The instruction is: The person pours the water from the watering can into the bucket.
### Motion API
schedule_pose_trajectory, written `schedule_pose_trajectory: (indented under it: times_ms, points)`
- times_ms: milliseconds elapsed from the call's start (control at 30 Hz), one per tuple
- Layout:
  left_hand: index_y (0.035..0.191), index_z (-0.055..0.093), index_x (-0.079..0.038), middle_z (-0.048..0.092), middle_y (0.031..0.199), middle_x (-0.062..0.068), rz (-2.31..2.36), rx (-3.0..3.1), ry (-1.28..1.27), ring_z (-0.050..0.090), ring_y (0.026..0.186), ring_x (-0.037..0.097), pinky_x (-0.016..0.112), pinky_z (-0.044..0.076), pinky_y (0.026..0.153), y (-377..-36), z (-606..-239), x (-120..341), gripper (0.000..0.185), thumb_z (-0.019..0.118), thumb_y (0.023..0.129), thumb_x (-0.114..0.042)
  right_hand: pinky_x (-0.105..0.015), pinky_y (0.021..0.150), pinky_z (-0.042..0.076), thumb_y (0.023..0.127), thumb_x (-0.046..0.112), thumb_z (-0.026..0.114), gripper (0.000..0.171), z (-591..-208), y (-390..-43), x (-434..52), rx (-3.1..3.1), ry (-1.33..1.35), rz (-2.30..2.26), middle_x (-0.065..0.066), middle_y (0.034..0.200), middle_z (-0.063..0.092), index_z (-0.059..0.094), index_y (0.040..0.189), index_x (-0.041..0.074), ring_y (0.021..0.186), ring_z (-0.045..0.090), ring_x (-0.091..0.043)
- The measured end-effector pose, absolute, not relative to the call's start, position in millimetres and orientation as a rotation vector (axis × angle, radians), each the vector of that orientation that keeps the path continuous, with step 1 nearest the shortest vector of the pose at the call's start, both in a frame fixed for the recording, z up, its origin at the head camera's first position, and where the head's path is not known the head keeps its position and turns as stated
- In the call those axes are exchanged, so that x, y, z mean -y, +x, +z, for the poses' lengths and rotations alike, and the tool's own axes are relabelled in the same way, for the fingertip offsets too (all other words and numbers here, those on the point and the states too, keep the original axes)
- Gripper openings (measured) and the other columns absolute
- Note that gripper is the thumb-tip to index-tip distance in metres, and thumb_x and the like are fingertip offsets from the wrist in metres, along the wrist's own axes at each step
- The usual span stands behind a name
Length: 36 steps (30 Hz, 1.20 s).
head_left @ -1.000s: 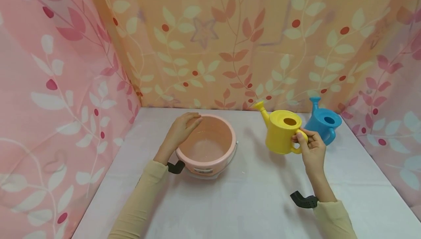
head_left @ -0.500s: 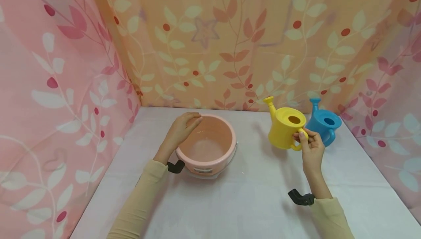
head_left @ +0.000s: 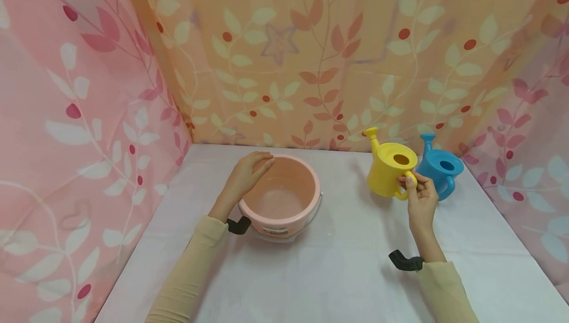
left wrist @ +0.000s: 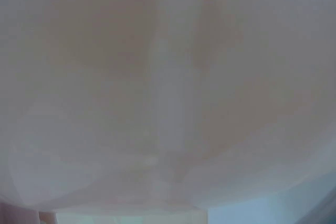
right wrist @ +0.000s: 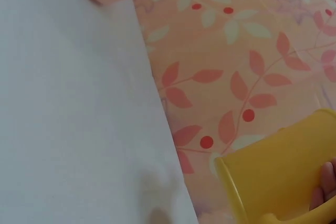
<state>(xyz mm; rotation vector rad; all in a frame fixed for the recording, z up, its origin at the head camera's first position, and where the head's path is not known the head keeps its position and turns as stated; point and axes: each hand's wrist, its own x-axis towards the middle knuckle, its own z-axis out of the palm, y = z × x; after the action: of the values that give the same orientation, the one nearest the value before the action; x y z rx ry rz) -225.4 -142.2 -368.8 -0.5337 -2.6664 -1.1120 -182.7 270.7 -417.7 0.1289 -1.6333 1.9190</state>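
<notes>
Fingers [head_left: 411, 183] of the right hand [head_left: 421, 200] curl round the handle of the yellow watering can [head_left: 391, 167], thumb on top of the loop, in the head view. That can sits at about 3 o'clock from the pink bucket [head_left: 281, 196], its spout pointing toward 11 o'clock, and whether its base touches the white table [head_left: 338, 268] cannot be told. Just behind it, at 2 o'clock from the hand, stands the blue watering can [head_left: 439, 167], very close to the yellow one on the side away from the bucket. The left hand [head_left: 246, 175] rests on the bucket's rim at its 10 o'clock edge, fingers relaxed and laid along the rim. The bucket looks bare inside; what the cans hold cannot be seen through their dark filler holes. Leaf-patterned curtains [head_left: 311, 56] wall the table on three sides.

From the left wrist, only a pale blurred surface fills the frame, too close to read.

From the right wrist, the yellow watering can [right wrist: 283, 174] occupies the 5 o'clock corner, with a fingertip [right wrist: 323, 190] pressed on its side at the frame's right edge. White table [right wrist: 73, 124] spreads across the left, and the curtain [right wrist: 236, 51] fills the upper right.
</notes>
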Motion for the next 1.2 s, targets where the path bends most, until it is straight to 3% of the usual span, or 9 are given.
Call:
schedule_pose_trajectory:
  times_ms: [700,1200]
  points:
    - [0.12,0.063,-0.013,0.058,0.127,0.003,-1.12,2.653,-0.527,0.048,0.123,0.021,0.041,0.037,0.104,-225.8,-370.3,142.6,0.049,0.049,0.092,-0.05,-0.012,0.089,0.045,0.092,0.01,0.054,0.034,-438.0,-202.7,-279.2,1.677,-0.021,1.898,-0.006,0.101,0.064,0.044,0.122,-0.003,0.096,0.061,-0.012]
    - [0.121,0.061,-0.014,0.057,0.128,0.002,-1.143,2.671,-0.516,0.048,0.124,0.022,0.044,0.037,0.104,-225.4,-369.5,142.6,0.042,0.05,0.094,-0.043,-0.011,0.092,0.043,0.094,0.013,0.052,0.036,-456.7,-218.1,-287.1,1.676,-0.078,1.927,-0.007,0.107,0.061,0.039,0.125,-0.002,0.1,0.058,-0.013]
